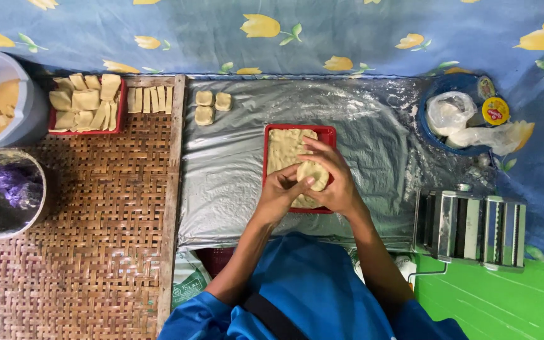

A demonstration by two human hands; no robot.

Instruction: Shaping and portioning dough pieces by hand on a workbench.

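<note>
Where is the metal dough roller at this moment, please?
In the head view, the metal dough roller sits at the right, beside the plastic sheet, below the blue bowl of bags.

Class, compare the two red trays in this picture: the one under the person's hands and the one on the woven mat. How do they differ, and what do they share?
The red tray under the hands lies on the silver sheet; the red tray on the woven mat sits at the far left. The first holds one flat dough sheet; the second is heaped with small folded pieces. Both are red, shallow and hold pale dough.
</note>
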